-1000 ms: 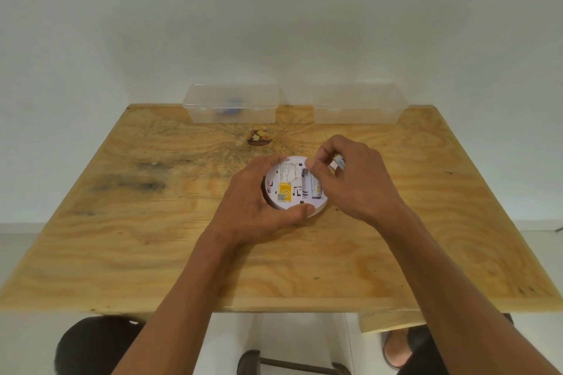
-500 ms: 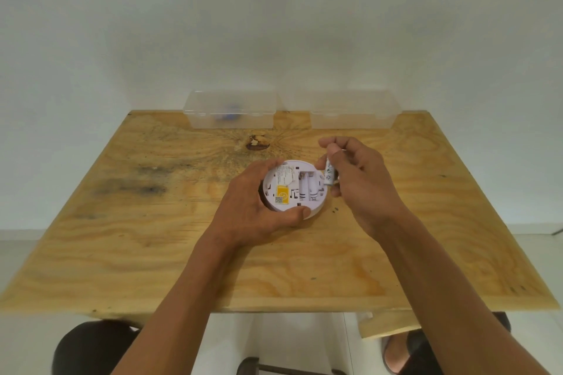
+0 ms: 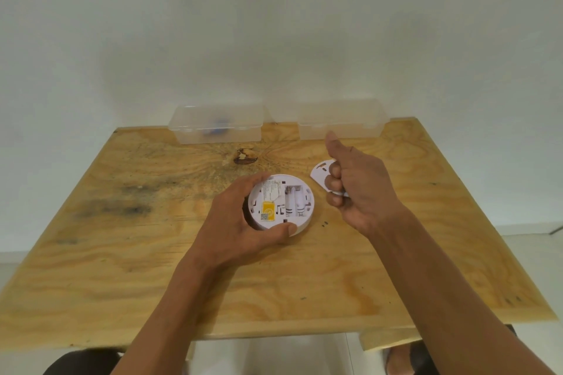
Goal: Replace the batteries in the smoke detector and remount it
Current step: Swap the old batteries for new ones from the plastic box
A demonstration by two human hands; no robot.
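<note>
1. Smoke detector (image 3: 281, 202): round white unit, lying back-up at the centre of the frame on the worktop (image 3: 152, 268). Yellow label at its lower left; open battery bay (image 3: 295, 200) on its right half, apparently with one cell still seated, though glare makes this uncertain. Turned back-up so the bay faces the person

2. Left hand (image 3: 240, 222): curled round the detector's left rim, thumb along the near edge, fingers over the far edge. Judged to be steadying the unit so it does not slide or spin while cells come out

3. Right hand (image 3: 353, 192): just right of the detector, apart from it, raised off the worktop, thumb pointing up. Fingers closed round a small whitish object (image 3: 337, 192), of which only an end shows; probably a battery lifted from the bay, not certain

4. Mounting plate (image 3: 322, 175): flat white disc, right of centre, partly hidden behind the right hand. Set aside within reach, presumably for refitting

5. Left clear box (image 3: 217, 123): lidded, upper centre-left against the wall, something blue inside, blurred

6. Right clear box (image 3: 342, 119): lidded, upper centre-right beside the first; contents not discernible

Stage, as judged: old cells coming out; new cells and remounting not yet done
</note>
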